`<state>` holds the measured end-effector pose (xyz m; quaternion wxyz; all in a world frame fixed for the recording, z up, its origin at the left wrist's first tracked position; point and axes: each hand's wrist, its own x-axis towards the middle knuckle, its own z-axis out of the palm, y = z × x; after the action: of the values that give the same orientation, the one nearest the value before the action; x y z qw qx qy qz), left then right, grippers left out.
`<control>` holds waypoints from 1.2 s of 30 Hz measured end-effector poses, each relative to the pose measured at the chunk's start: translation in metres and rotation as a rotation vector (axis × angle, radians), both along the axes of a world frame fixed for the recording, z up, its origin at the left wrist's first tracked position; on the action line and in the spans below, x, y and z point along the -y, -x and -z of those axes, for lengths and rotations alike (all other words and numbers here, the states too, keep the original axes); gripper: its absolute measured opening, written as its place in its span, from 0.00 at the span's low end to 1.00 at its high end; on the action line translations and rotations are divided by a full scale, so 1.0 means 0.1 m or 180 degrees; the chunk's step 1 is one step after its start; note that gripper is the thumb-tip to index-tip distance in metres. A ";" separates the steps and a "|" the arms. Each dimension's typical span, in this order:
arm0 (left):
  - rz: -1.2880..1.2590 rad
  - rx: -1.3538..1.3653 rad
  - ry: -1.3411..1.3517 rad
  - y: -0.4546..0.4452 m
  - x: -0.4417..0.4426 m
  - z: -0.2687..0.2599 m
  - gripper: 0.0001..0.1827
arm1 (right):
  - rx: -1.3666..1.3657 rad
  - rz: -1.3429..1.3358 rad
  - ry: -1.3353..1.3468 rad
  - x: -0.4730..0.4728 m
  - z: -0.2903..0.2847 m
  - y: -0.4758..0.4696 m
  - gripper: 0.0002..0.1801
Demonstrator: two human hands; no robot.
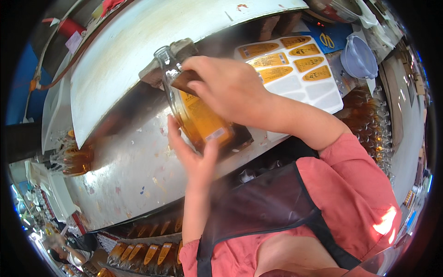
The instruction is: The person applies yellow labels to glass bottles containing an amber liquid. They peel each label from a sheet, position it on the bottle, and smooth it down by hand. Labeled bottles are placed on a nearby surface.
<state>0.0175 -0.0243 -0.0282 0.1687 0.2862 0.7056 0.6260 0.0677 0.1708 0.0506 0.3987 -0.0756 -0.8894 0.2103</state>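
A clear glass bottle (187, 116) of amber liquid lies tilted on the metal worktable, its open neck by rough bricks (152, 73). On its upper face is a yellow-orange label (204, 114) with writing and a printed code. My right hand (225, 86) pinches a thin brown flat piece (187, 81) over the label's upper end. Around the bottle's lower end is my left hand (195, 155), fingers along one side and thumb over the label's bottom edge. Under the bottle's base lies a dark flat block (245, 138).
Label sheets (287, 83), partly used, lie to the right, near yellow-handled scissors (326, 41) and a pale blue bucket (359, 59). More amber bottles stand at the far right (372, 121) and left (74, 157). Labelled bottles (150, 254) fill a crate below. A white board (145, 31) overhangs the back.
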 end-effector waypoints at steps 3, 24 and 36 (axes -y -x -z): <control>0.0188 -0.0085 0.0198 0.08 0.08 0.04 0.64 | -0.0218 -0.0423 -0.0313 -0.13 0.07 0.04 0.15; 0.0050 -0.2903 0.1040 -0.12 -0.10 -0.49 0.36 | 0.2102 0.2870 0.0224 -1.25 0.72 -2.32 0.13; -0.0063 0.0876 -0.0336 0.03 -0.40 -0.40 0.36 | 0.2341 0.0959 0.0426 -0.41 0.68 -2.98 0.35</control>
<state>0.0141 0.0155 0.0116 0.2424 0.1991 0.6447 0.6971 0.3655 0.2118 -0.0177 0.0744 -0.3011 -0.9361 0.1659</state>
